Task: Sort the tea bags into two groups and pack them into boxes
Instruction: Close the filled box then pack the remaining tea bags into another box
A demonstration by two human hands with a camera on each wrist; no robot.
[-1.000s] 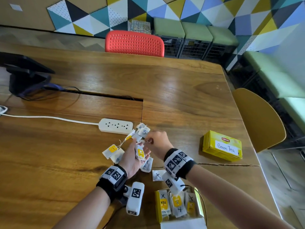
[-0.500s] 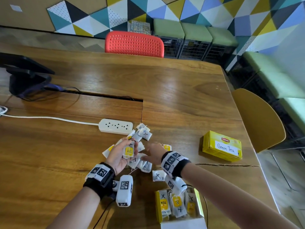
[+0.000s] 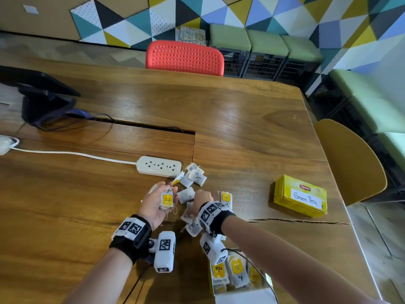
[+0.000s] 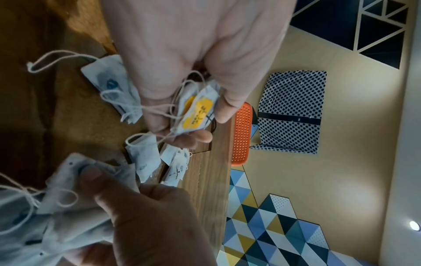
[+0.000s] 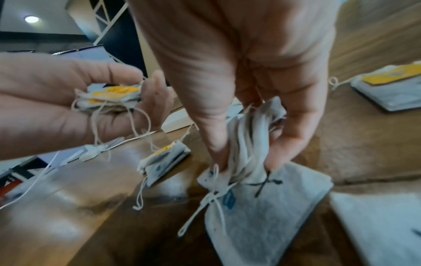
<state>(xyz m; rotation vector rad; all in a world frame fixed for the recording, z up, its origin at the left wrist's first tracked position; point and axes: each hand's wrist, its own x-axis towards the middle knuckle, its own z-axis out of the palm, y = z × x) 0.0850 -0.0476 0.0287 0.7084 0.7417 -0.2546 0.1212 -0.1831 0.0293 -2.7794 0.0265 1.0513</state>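
My left hand (image 3: 158, 205) is raised, palm up, over the table and grips a small stack of tea bags with yellow tags (image 3: 167, 199) (image 4: 197, 115) (image 5: 109, 98), strings dangling. My right hand (image 3: 202, 199), just to its right, reaches down and pinches a bunch of white tea bags (image 5: 252, 136) in the pile. A white bag marked with an X (image 5: 266, 203) lies under its fingertips. More loose bags (image 3: 195, 176) lie beyond the hands. An open yellow box (image 3: 232, 273) by my right forearm holds several tagged bags. A shut yellow box labelled Green Tea (image 3: 301, 197) sits at the right.
A white power strip (image 3: 159, 166) with its cable lies just beyond the pile. A black stand (image 3: 41, 99) stands at the far left by a cable slot. A red chair (image 3: 185, 58) and a yellow chair (image 3: 348, 161) border the wooden table (image 3: 241, 119).
My left hand has moved left and toward me with its stack of tagged bags. My right hand has dropped from beside it onto the pile and taken hold of white bags.
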